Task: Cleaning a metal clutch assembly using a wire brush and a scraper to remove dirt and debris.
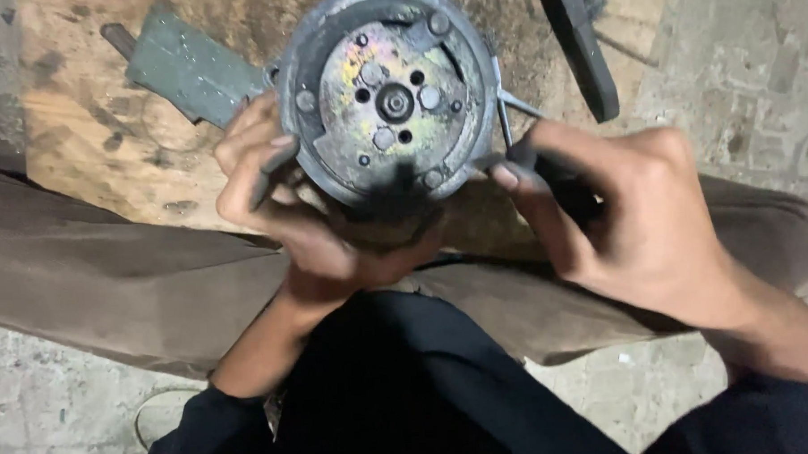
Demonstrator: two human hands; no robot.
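Note:
A round grey metal clutch assembly (pixel 390 93) with a discoloured front plate, several holes and a centre bolt faces up toward me. My left hand (pixel 305 221) cups it from below and the left side, fingers wrapped on its rim. My right hand (pixel 618 210) grips the dark handles of a pair of pliers (pixel 512 125), whose thin metal tips reach the right edge of the assembly's rim. Both hands are smeared with black grease.
A worn wooden board (pixel 87 131) lies on the concrete floor (pixel 739 72) beyond my knees. A grey-green metal bracket (pixel 188 69) rests on it at left. A dark bar-shaped tool (pixel 581 46) lies at the upper right. My brown trouser legs (pixel 110 273) span the frame.

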